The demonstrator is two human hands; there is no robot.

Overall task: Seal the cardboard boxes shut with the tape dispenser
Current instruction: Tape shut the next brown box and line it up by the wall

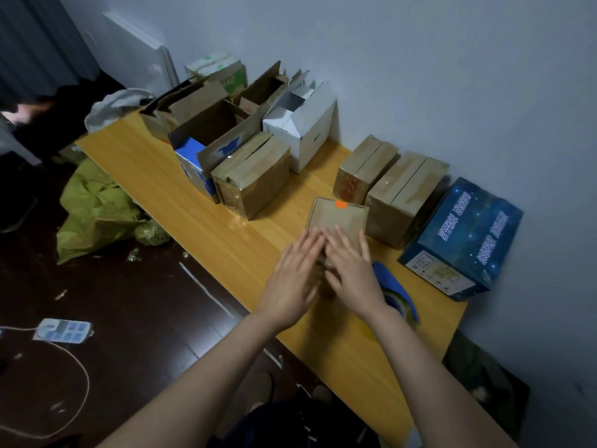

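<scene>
Tape dispenser (392,286) on table (193,195), just beside right hand (350,270)

Figure: a plain domestic room serving as an informal packing area. A long yellow-orange wood-grain table (181,176) stands flush against a bare, pale blue-grey painted wall (420,59). Open brown cardboard boxes (210,124) and taped brown cardboard boxes (403,195) crowd its far edge. On the dark glossy wooden floor (145,334) lie a white multi-socket power strip (63,330) and a crumpled yellow-green plastic bag (93,208). A dark pleated curtain (38,37) hangs at far left, and flat white panels (139,50) lean against the wall.
</scene>
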